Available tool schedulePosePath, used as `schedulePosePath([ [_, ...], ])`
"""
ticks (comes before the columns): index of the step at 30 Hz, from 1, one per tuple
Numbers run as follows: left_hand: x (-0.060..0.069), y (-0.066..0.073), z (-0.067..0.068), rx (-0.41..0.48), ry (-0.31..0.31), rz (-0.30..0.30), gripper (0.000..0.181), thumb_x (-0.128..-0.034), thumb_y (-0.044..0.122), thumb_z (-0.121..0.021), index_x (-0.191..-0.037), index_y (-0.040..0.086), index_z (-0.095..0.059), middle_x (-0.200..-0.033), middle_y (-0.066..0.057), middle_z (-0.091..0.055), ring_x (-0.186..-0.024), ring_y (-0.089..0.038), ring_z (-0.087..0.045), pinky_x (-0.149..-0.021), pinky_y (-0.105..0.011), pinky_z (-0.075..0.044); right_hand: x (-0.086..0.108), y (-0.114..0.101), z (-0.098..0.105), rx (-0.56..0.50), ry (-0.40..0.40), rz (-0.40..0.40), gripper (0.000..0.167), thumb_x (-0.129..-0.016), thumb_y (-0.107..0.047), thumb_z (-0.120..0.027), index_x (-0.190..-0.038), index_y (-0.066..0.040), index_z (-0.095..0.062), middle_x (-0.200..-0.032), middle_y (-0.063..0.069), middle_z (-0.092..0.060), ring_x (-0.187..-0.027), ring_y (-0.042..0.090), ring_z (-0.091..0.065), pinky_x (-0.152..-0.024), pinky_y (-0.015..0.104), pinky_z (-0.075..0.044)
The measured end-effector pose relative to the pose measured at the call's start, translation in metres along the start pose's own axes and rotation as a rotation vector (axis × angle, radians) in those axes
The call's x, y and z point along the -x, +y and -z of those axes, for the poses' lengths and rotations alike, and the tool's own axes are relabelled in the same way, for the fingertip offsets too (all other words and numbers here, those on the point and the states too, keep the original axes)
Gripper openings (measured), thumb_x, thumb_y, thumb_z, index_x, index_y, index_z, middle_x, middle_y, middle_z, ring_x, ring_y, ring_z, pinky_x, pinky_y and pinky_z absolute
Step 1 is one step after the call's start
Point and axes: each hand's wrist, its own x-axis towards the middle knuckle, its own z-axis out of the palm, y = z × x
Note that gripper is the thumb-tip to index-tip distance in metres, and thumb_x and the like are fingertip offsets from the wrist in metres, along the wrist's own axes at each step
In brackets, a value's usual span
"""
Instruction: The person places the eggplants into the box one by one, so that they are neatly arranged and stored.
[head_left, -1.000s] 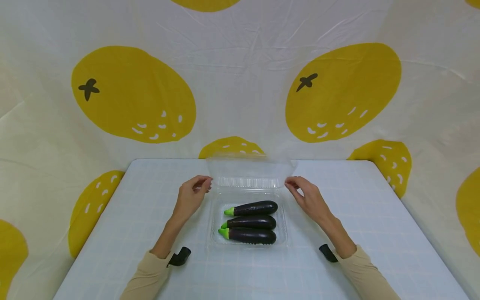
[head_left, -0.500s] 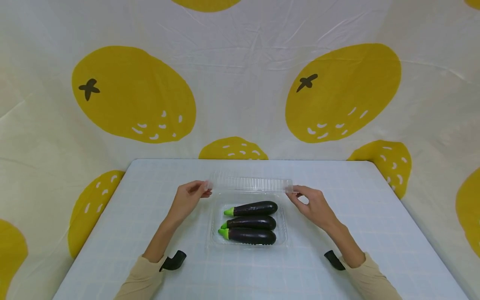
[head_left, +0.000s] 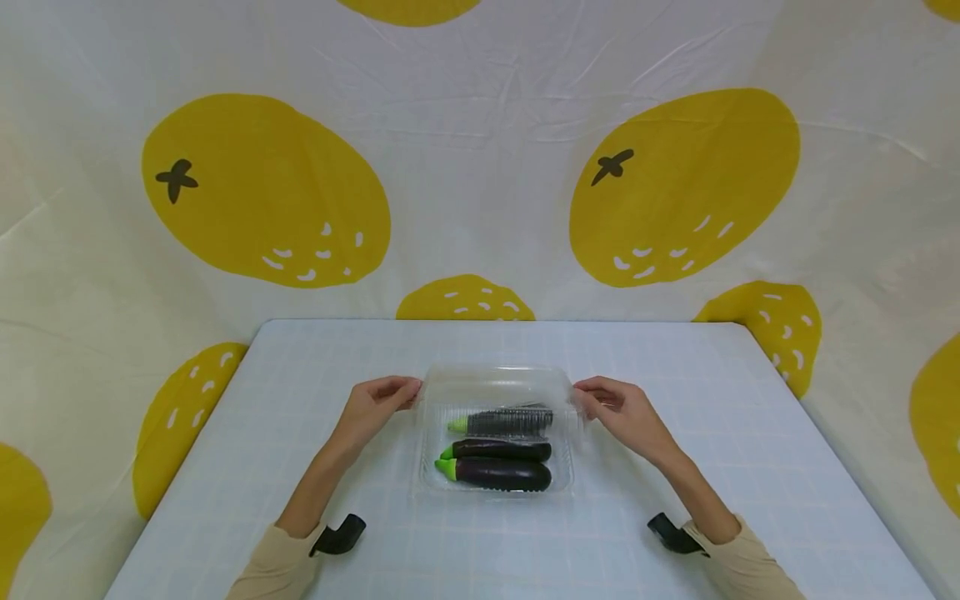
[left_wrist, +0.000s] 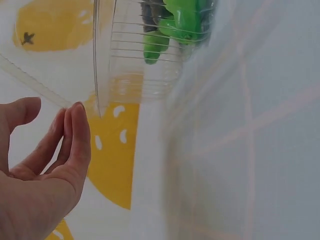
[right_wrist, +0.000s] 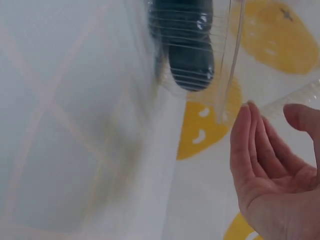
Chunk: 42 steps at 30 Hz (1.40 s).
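A clear plastic clamshell container (head_left: 570, 475) stands mid-table with three eggplants inside, dark with green stem ends. The front eggplant (head_left: 502, 473) and middle eggplant (head_left: 502, 451) show plainly; the rear one (head_left: 498, 422) is seen through the ribbed lid (head_left: 495, 383), which is tilted partway down over the base. My left hand (head_left: 378, 404) is at the lid's left edge, and my right hand (head_left: 615, 408) at its right edge. In both wrist views, extended fingertips meet the lid's edge while the thumbs stand apart. Green stems (left_wrist: 182, 20) and dark ends (right_wrist: 190, 65) show through the base walls.
The table (head_left: 345, 550) has a pale checked cover. Behind it hangs a white cloth (head_left: 480, 167) printed with large yellow fruit. Black wrist mounts (head_left: 339, 535) sit at both beige sleeves (head_left: 273, 567).
The lid has swung from upright behind the base forward and down over the rear eggplant. Both hands have come slightly nearer with it. The thumbs now stand away from the lid's edges.
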Motion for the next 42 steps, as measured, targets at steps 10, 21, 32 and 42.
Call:
schedulePosePath([
  [10,0.009,-0.008,-0.002,0.084,-0.082,-0.014,0.037,-0.0972,0.018,-0.074,-0.125,-0.006,-0.066,-0.117,-0.023,-0.069,-0.096,-0.013,-0.071,-0.092,-0.041,-0.058,0.006,-0.002,-0.003,-0.128,-0.115,-0.105,0.031,-0.102,-0.018,-0.067,-0.125,0.002,-0.063,-0.11,0.015,-0.069,-0.084,0.02,-0.069,-0.078,0.041,-0.061],
  [21,0.016,-0.015,-0.002,-0.006,-0.1,-0.049,0.038,-0.0953,0.017,-0.076,-0.126,-0.003,-0.065,-0.11,-0.017,-0.07,-0.098,-0.03,-0.07,-0.083,-0.035,-0.06,0.014,0.0,-0.006,-0.164,-0.161,-0.098,0.034,-0.097,-0.006,-0.068,-0.127,0.005,-0.057,-0.108,0.017,-0.064,-0.085,0.022,-0.068,-0.075,0.043,-0.062],
  [32,0.023,-0.017,0.0,-0.06,-0.159,0.025,0.05,-0.0948,0.015,-0.076,-0.138,0.0,-0.053,-0.114,-0.015,-0.064,-0.101,-0.022,-0.066,-0.081,-0.031,-0.059,0.025,-0.002,-0.01,-0.154,-0.181,-0.1,0.036,-0.096,-0.007,-0.072,-0.124,0.006,-0.055,-0.102,0.014,-0.059,-0.084,0.02,-0.067,-0.073,0.036,-0.061],
  [42,0.033,-0.022,0.009,-0.085,-0.281,0.01,0.044,-0.0974,0.016,-0.072,-0.131,-0.006,-0.055,-0.104,-0.012,-0.066,-0.091,-0.021,-0.067,-0.077,-0.031,-0.059,0.036,-0.001,-0.004,-0.123,-0.265,-0.113,0.035,-0.097,-0.014,-0.072,-0.12,0.005,-0.056,-0.1,0.012,-0.062,-0.086,0.018,-0.066,-0.076,0.028,-0.059],
])
